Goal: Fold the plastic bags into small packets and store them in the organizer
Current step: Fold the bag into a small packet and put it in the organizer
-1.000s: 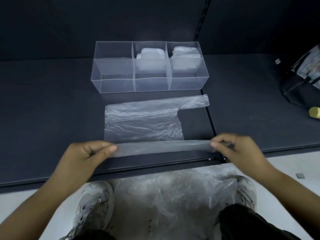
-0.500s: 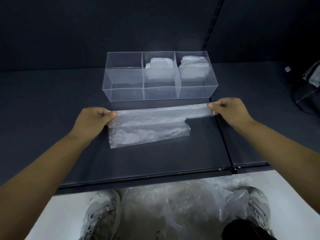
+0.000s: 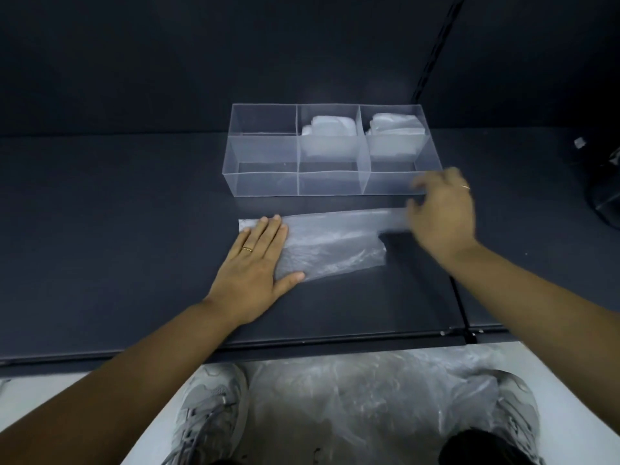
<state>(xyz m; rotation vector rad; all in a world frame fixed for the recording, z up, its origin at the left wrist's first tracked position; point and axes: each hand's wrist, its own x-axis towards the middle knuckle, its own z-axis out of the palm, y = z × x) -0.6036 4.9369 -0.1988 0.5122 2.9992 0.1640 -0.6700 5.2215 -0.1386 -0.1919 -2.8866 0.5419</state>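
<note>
A clear plastic bag [image 3: 335, 243], folded in half lengthwise, lies flat on the dark shelf just in front of the organizer. My left hand [image 3: 258, 260] presses flat on the bag's left end, fingers straight. My right hand [image 3: 443, 209] hovers blurred over the bag's right handle strip, fingers loosely spread; whether it touches the plastic is unclear. The clear organizer [image 3: 261, 182] has several compartments; folded white packets [image 3: 330, 129] sit in the back middle and back right ones.
A dark shelf [image 3: 117, 229] carries everything, with its front edge near my knees. A pile of loose plastic bags [image 3: 362, 404] lies on the floor between my shoes. A dark bag [image 3: 604, 196] sits at the far right.
The near edge of the bag was lifted and folded away onto the far edge. Both hands then let go of the corners; the left flattened onto the bag, the right rose above the handle end.
</note>
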